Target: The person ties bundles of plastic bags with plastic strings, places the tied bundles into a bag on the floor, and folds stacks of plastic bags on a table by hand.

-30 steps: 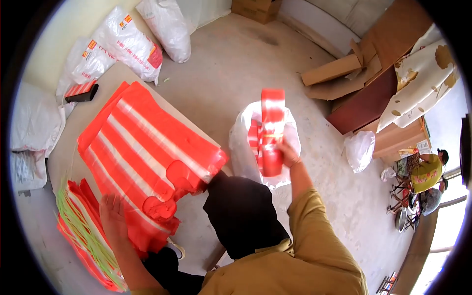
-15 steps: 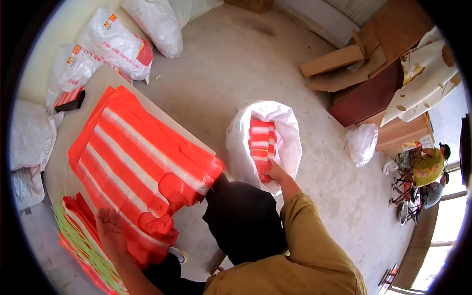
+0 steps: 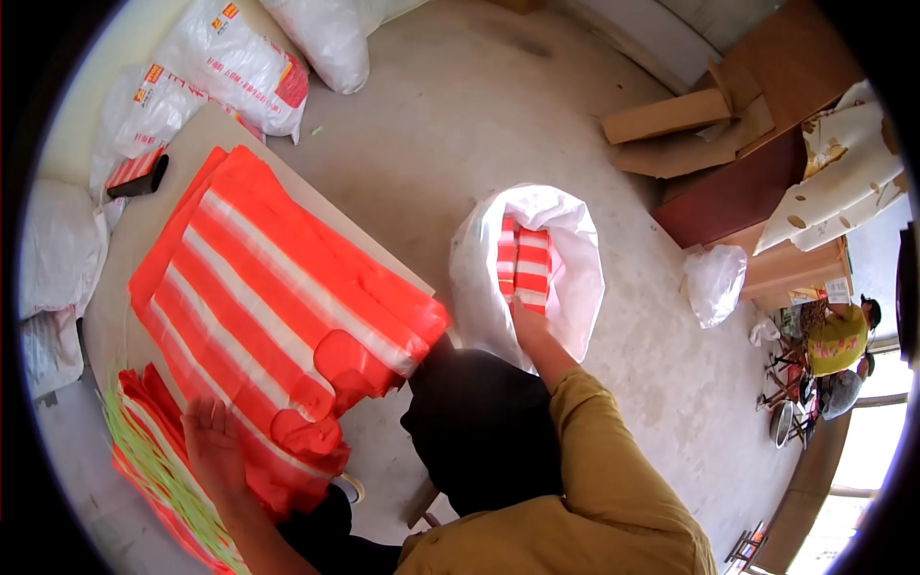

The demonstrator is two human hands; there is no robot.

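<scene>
My right hand [image 3: 529, 328] reaches down into an upright white woven sack [image 3: 470, 278]. Inside lie bundles of red-and-white striped plastic bags [image 3: 532, 264], and the hand is against their near end. Its fingertips are hidden, so I cannot tell whether they grip a bundle. My left hand [image 3: 213, 448] is open with the palm showing and holds nothing. Beside it a flat stack of large red-and-white striped plastic bags [image 3: 259, 287] covers much of the tabletop. Pale green plastic strips [image 3: 158, 479] lie over more striped bags to the left of that hand.
Full white sacks [image 3: 235, 67] stand along the back wall. A small striped roll with a dark end [image 3: 139, 177] sits on the table board [image 3: 206, 134]. Flattened cardboard [image 3: 671, 120] and a clear plastic bag [image 3: 714, 283] are at right. A person [image 3: 836, 340] sits farther off.
My right hand has gone deeper into the sack, and the bundles in it have shifted. The whole view has moved slightly. My left hand stays open in about the same place.
</scene>
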